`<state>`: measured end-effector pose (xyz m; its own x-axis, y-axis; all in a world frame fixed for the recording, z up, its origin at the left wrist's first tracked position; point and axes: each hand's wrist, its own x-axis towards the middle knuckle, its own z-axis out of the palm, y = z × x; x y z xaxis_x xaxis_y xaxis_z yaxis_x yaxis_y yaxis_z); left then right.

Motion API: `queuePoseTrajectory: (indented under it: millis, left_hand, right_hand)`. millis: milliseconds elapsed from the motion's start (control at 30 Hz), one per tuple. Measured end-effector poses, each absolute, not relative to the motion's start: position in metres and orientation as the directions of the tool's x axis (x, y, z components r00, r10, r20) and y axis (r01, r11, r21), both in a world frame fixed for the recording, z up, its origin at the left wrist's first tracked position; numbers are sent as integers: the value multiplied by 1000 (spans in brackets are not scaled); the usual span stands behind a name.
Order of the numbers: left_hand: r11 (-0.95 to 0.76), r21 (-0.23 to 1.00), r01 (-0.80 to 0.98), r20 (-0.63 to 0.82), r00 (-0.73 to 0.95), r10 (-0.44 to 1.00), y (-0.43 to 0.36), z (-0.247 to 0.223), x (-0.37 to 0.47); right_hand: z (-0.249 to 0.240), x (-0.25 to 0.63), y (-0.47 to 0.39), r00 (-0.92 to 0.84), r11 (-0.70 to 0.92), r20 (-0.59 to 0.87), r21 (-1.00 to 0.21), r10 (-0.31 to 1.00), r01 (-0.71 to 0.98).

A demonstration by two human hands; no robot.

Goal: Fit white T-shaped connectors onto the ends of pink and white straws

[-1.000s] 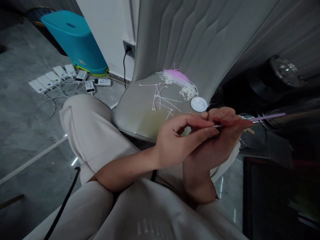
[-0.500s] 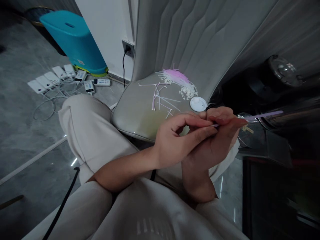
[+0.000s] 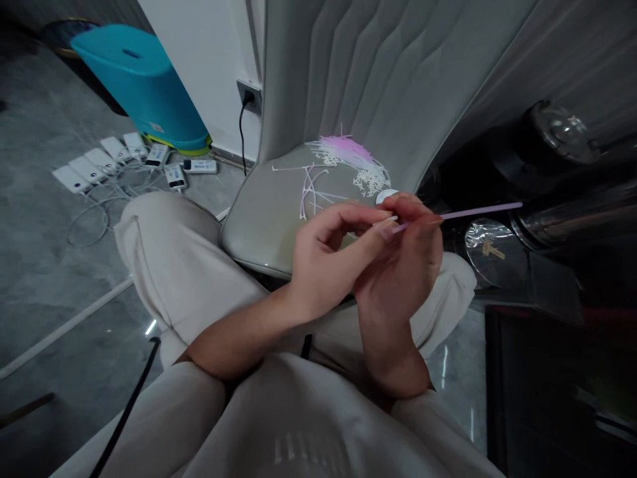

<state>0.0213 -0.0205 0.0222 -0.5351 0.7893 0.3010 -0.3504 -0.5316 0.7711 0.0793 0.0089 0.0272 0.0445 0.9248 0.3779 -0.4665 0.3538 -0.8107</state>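
Two fingertip pinches, side by side, before the chair [image 3: 256,216].
From my station, my left hand [image 3: 326,255] clasps a white piece [image 3: 393,218] between thumb and forefinger, barely parted; just beside, my right hand [image 3: 404,269] pinches the purple stick [image 3: 482,210], its long end pointing rightward past my fingertips.

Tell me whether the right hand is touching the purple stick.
Touching. The head view shows it plainly: the purple stick runs between the fingers of the right hand and juts out beyond them toward the picture's right.
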Motion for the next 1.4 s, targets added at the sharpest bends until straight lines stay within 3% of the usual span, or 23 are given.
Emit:
queuePoseTrajectory:
  millis: [167, 367, 567, 700, 900, 1167, 1267, 1400]
  left_hand:
    - [-556, 724, -408, 315, -521, 793, -20, 18, 22]
    - [-559, 726, -400, 299, -548, 781, -20, 17, 22]
    - [-563, 731, -386, 336, -515, 789, -19, 13, 13]
    - [-576, 723, -382, 361, -503, 785, -19, 13, 9]
    - [-599, 733, -323, 389, -523, 758, -18, 12, 8]
    - [-597, 746, -295, 329, -616, 715, -15, 17, 0]
    - [-607, 740, -291, 332, -627, 705, -14, 20, -3]
    - [-599, 747, -289, 332, -619, 712, -14, 22, -6]
  right_hand:
    - [21, 82, 9, 35, 335, 349, -862, 937, -380]
    - [19, 80, 8, 30, 292, 307, -862, 951, -415]
    - [19, 79, 3, -26, 395, 418, -875, 908, -279]
    - [20, 79, 5, -58, 444, 486, -835, 872, -326]
    - [18, 88, 11, -134, 428, 469, -869, 873, -247]
    - [20, 103, 28, -47, 540, 567, -804, 822, -250]
    - [27, 118, 37, -247, 560, 581, -814, 775, -155]
    - [36, 134, 45, -597, 509, 404, -860, 693, 9]
